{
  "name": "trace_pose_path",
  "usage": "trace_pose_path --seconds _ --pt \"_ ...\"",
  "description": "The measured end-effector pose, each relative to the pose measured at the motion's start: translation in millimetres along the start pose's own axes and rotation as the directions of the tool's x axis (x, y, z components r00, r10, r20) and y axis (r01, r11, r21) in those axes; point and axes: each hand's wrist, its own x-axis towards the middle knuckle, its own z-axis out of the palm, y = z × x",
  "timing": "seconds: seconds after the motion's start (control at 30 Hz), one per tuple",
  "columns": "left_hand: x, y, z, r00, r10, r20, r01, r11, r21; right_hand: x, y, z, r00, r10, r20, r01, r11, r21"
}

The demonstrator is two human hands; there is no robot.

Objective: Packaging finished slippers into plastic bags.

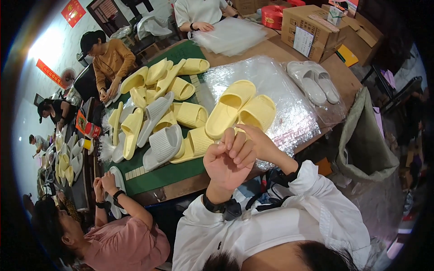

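- My left hand (222, 166): raised in front of my chest, fingers curled in toward the palm, a dark watch band (216, 206) on the wrist. It closes on nothing that I can make out.
- My right hand (250, 145): laid against my left, its fingers (238, 149) draped over the left knuckles. Whether anything thin is pinched between the two hands I cannot tell.
- Pair of yellow slippers (239, 108): nearest my hands, just beyond my fingertips, lying side by side on a sheet of clear bubble wrap (289, 113), toes pointing away from me.
- Pair of pale grey slippers (314, 81): farther right on the same wrap, well apart from my hands.
- Heap of slippers (158, 113): yellow and grey mixed, piled on a green cutting mat (158, 174) to my left.
- Wooden table (271, 47): bears all of the above.
- Cardboard boxes (312, 29): at the far right end of the table.
- Stack of clear plastic bags (230, 36): far end, in front of a seated person in white.
- Grey sack (366, 144): hanging open at the table's right edge.
- Other people: one in pink (122, 244) at lower left, one in orange (113, 63) across the table.
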Motion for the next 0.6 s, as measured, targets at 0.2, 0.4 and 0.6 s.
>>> trace_pose_path --seconds 0.2,0.4,0.6 --pt "-5 3 2 0.994 -0.001 0.109 0.004 1.000 -0.028 3 -17 1 0.998 0.053 0.022 -0.047 0.978 -0.201" --pt "-6 2 2 0.984 -0.027 0.174 0.034 0.999 -0.033 9 3 2 0.996 0.074 0.044 -0.062 0.972 -0.228" --pt "-10 4 1 0.961 -0.060 0.271 0.071 0.997 -0.028 19 -9 13 0.989 0.096 0.112 -0.071 0.974 -0.213"
